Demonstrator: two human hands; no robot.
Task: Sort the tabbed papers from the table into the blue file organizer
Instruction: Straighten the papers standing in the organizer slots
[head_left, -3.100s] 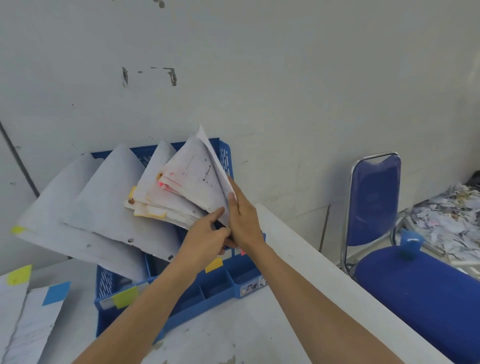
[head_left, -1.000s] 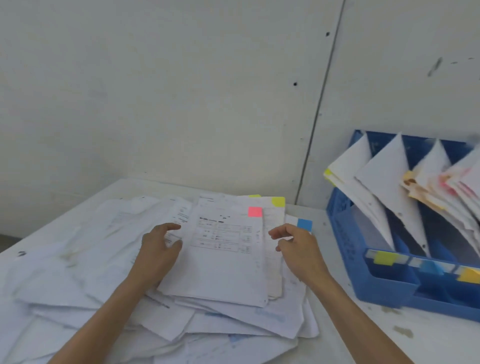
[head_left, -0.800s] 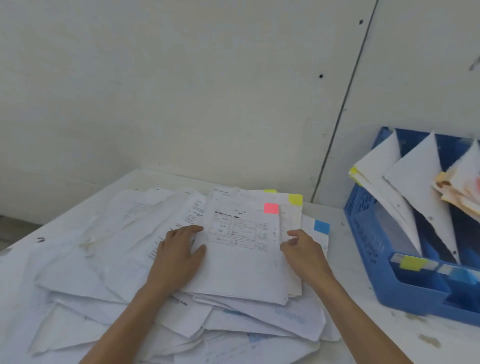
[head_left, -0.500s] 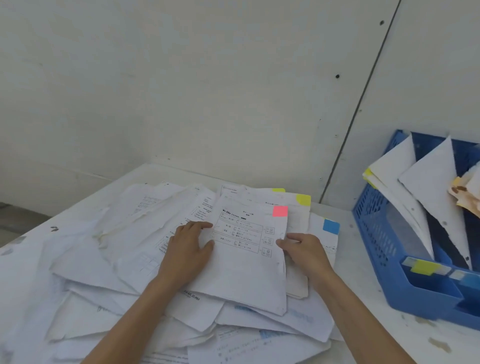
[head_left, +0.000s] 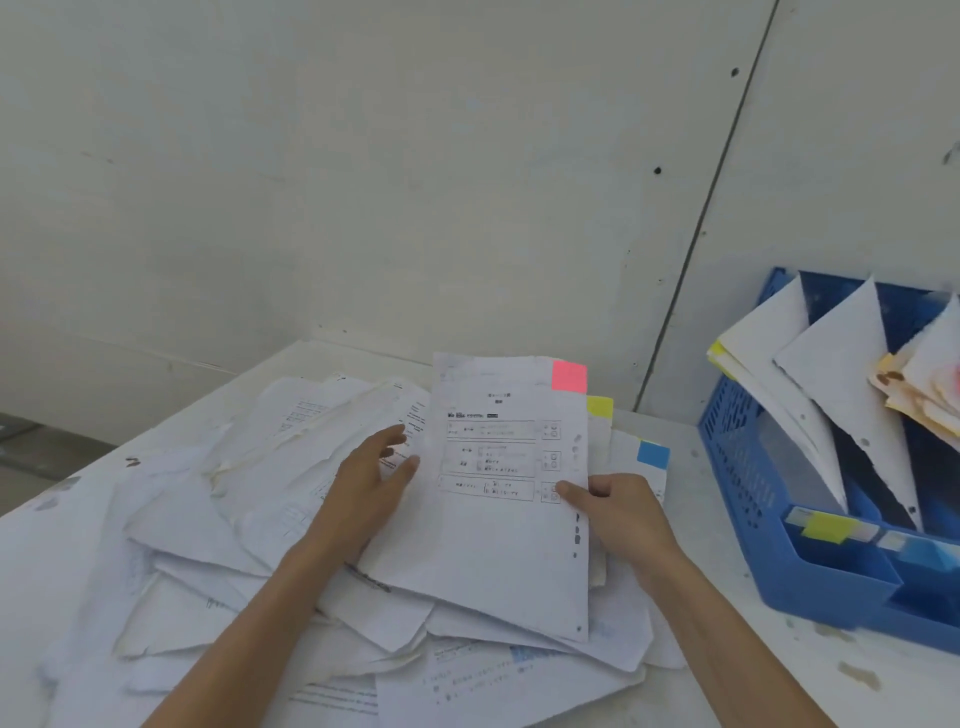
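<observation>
A printed sheet with a pink tab (head_left: 506, 499) is tilted up off the paper pile (head_left: 218, 545). My right hand (head_left: 618, 512) pinches its right edge, thumb on top. My left hand (head_left: 371, 486) lies at the sheet's left edge with straight fingers, resting on the pile. Under the lifted sheet lie a paper with a yellow tab (head_left: 600, 407) and one with a blue tab (head_left: 653, 453). The blue file organizer (head_left: 737, 447) stands at the right with several sheets leaning in its slots; yellow and blue labels mark its front compartments.
The white table (head_left: 691, 592) runs along a pale wall (head_left: 415, 182). Loose white sheets cover its left and middle part. A strip of stained bare tabletop lies between the pile and the organizer.
My hands left the organizer and came to the pile. My right hand has taken the pink-tabbed sheet by its edge and raised its far end; my left hand slid off it.
</observation>
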